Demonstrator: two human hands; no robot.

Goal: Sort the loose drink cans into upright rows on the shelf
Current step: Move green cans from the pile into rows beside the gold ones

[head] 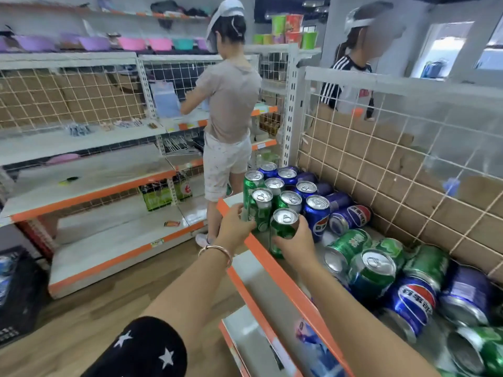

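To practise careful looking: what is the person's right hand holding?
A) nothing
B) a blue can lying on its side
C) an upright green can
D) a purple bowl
C: the right hand grips a green can that stands upright, lid facing up.

this is looking like a small shop. the right hand (295,244) is gripping a green can (283,227) on a shelf (280,281) carrying an orange edge strip, and beyond the grip upright cans (291,198) are standing in rows (green and blue brands). right of the grip a wire mesh back (381,164) is closing the shelf. well left of it, across an aisle, more orange-edged shelving (89,195) is running, with a small yellow label (157,242). far beyond the grip plastic basins (130,43) and cup tubs (292,24) are sitting up top, and a person in beige (231,104) is reaching into a shelf.
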